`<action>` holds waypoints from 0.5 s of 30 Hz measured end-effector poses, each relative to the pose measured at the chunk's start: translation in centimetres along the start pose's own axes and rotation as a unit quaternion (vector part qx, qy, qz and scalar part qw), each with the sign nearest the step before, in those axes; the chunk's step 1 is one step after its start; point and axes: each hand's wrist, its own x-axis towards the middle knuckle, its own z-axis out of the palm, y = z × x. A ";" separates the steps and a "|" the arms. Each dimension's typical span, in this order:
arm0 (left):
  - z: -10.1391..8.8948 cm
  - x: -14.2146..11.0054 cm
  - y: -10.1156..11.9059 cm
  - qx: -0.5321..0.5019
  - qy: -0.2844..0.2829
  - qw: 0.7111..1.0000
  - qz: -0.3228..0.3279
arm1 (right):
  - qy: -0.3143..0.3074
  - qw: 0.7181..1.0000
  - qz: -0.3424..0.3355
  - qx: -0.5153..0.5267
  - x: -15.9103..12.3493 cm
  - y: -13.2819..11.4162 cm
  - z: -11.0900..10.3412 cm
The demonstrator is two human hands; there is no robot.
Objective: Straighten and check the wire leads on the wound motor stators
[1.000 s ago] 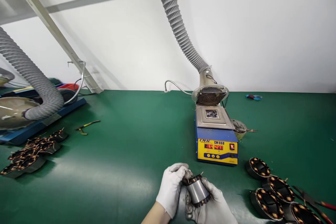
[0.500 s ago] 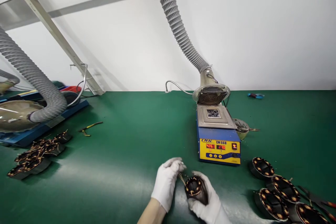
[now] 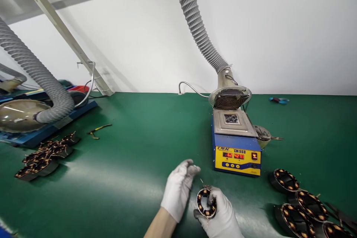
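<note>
In the head view, my right hand (image 3: 223,214), in a white glove, is closed around a small motor stator (image 3: 200,203). The stator is a black ring with copper windings, and its open face is turned up towards me. A thin wire lead sticks up from its far edge. To the left of it, my left hand (image 3: 180,187), also gloved, is held just apart from the stator. Its fingers are stretched out, with nothing seen in them. Beyond both hands stands a blue and yellow solder pot (image 3: 237,156) with lit red digits.
Several stators (image 3: 312,205) sit at the right beside dark pliers (image 3: 341,215). More stators (image 3: 46,160) lie at the left near yellow-handled cutters (image 3: 99,129). An extraction hood (image 3: 230,96) hangs over the pot from a grey hose (image 3: 198,22). A small bowl (image 3: 263,135) stands right of the pot.
My right hand has tilted the stator so its open face shows more fully. My left hand has let go of the wire lead, its fingers straightening. The whole view has shifted slightly.
</note>
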 end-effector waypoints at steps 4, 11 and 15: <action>-0.7 0.0 2.7 0.286 -0.115 0.950 -0.056 | 0.000 1.000 -0.007 -0.013 -0.2 0.2 0.1; -0.2 -0.2 0.2 0.359 -0.129 0.924 -0.033 | -0.010 0.997 -0.047 -0.056 0.1 0.0 -0.1; -0.7 0.4 0.9 0.237 -0.014 0.971 0.009 | -0.005 0.993 -0.082 -0.084 0.1 -0.2 -0.3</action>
